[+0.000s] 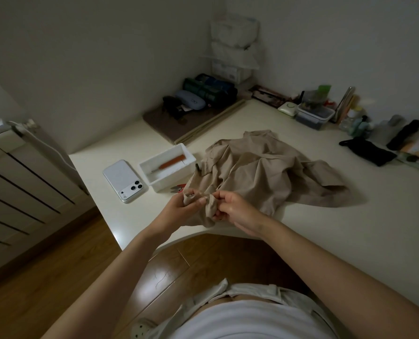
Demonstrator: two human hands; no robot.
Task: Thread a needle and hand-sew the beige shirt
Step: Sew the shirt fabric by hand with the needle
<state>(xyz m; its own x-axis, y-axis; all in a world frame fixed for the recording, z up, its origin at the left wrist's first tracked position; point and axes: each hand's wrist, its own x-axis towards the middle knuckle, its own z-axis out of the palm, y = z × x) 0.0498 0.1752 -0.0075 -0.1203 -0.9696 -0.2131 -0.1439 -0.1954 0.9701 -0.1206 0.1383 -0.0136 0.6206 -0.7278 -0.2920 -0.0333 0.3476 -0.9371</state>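
Left hand [179, 207] and right hand [230, 206] are pinching the beige shirt [264, 167] at its six o'clock edge; holding cloth taut should steady stitching.

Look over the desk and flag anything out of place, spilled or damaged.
Nothing spilled or visibly damaged. One oddity: the red-handled snips lie outside the white tray, against the edge of the crumpled beige shirt, close to the left hand.
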